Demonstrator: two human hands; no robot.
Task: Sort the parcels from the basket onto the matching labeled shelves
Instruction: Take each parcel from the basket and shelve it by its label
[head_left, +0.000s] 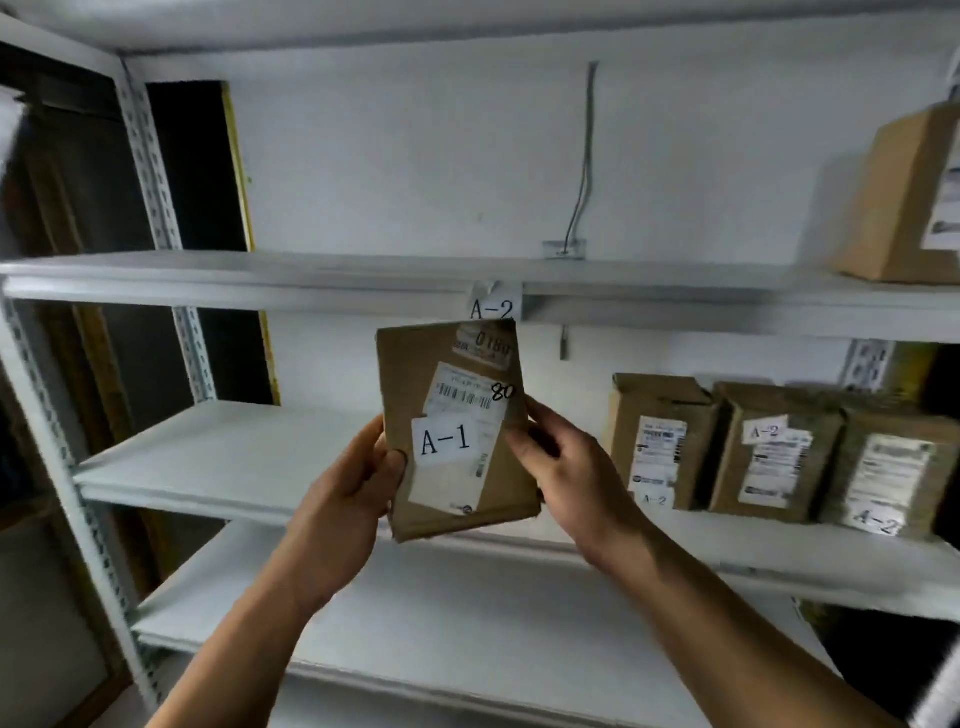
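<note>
- My left hand (348, 488) grips the parcel's (457, 431) left edge, thumb curled over the front face, the other fingers hidden behind the cardboard.
- My right hand (566, 467) pinches the right edge, thumb on the front beside the labels, fingers wrapped round the side and back.
- The parcel is up in the air between both hands, nearly upright, tipped a little to the left, in front of the shelves and touching none of them.
- Its front faces me: a white A-1 label (445, 440) low on the left, a barcode sticker above it, "80" handwritten at the right edge.
- Just above the parcel's top edge, an A-2 tag (492, 307) hangs on the lip of the upper shelf (260, 283).
- On the middle shelf (218, 457), off to my right, three boxes (779, 452) stand side by side, with A-2 labels on them.
- A larger box (904, 197) sits on the upper shelf at the far right, cut off by the frame.
- A lower shelf (467, 623) runs beneath my forearms.
</note>
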